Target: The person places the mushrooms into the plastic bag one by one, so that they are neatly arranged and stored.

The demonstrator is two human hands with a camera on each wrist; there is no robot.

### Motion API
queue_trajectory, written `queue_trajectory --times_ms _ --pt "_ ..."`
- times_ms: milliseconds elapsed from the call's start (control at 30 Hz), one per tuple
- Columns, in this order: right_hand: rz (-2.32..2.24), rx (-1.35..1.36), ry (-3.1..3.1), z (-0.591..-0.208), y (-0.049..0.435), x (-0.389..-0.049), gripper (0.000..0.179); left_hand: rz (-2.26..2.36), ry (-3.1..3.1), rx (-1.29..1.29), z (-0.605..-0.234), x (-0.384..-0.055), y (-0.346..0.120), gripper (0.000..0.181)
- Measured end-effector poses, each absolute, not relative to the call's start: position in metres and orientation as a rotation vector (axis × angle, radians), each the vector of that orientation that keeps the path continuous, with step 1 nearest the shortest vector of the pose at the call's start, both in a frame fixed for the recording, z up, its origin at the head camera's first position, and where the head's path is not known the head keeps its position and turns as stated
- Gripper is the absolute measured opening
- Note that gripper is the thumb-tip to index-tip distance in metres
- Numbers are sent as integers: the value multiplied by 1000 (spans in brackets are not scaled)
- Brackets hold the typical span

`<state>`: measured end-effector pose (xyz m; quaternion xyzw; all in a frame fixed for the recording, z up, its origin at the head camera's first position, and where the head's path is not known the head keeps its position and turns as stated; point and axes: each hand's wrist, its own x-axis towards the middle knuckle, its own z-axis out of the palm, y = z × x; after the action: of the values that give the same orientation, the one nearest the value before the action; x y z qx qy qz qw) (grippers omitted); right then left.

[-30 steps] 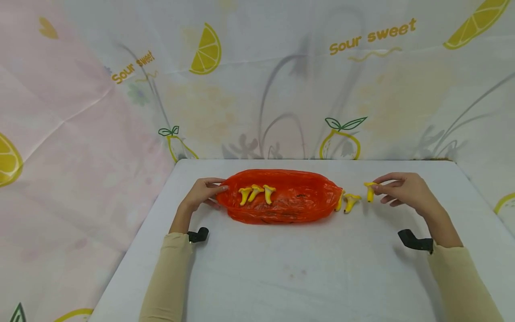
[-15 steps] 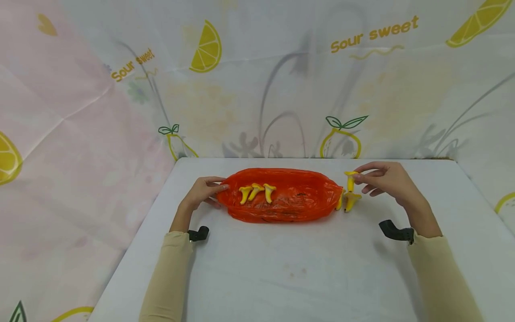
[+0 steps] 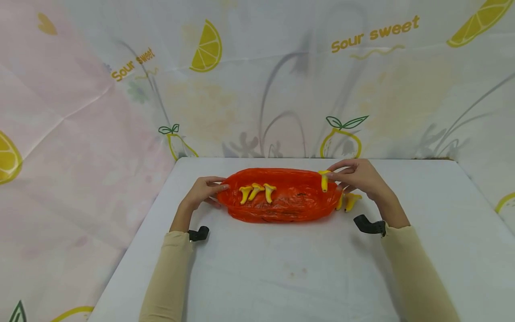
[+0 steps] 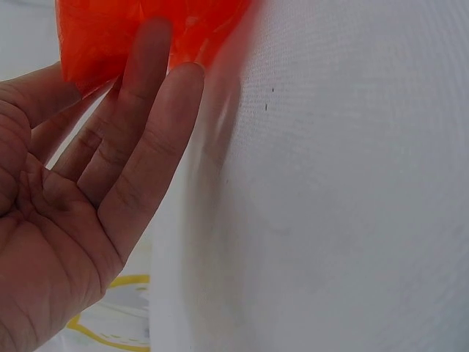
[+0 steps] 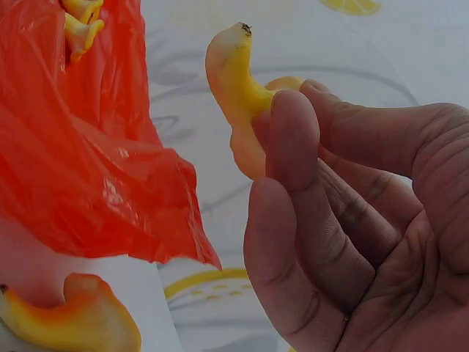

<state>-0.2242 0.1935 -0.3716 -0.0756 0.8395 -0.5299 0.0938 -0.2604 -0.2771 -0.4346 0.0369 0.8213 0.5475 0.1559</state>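
A red plastic bag (image 3: 293,201) lies spread lengthwise on the white table, its middle sunken. Three yellow trumpet-shaped mushrooms (image 3: 255,192) rest in its left part. At the left end, my left hand (image 3: 198,195) pinches the bag's edge between thumb and fingers; the left wrist view shows the red plastic (image 4: 99,40) there. Over the bag's right end, my right hand (image 3: 356,177) pinches a yellow mushroom (image 3: 324,182) by its cap, stem pointing down. In the right wrist view this mushroom (image 5: 238,88) is held apart from the bag.
Beside the bag's right end, a yellow mushroom (image 3: 351,202) lies on the white table (image 3: 281,268), with another (image 3: 339,203) partly hidden by the bag's edge. A lemon-printed cloth (image 3: 257,89) hangs behind the table's back edge.
My right hand has carried its mushroom leftward, from right of the loose mushrooms to above the bag's right end. My left hand has stayed at the bag's left edge.
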Motion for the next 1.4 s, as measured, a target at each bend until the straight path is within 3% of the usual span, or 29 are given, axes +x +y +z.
queue_trajectory --times_ms 733,1400 --pt "-1673 -319 2299 -397 124 -250 34 1571 2332 92 -435 -262 -277 52" --pt "-1603 -186 2397 -429 79 -255 27 1583 2319 109 -440 -263 -280 53"
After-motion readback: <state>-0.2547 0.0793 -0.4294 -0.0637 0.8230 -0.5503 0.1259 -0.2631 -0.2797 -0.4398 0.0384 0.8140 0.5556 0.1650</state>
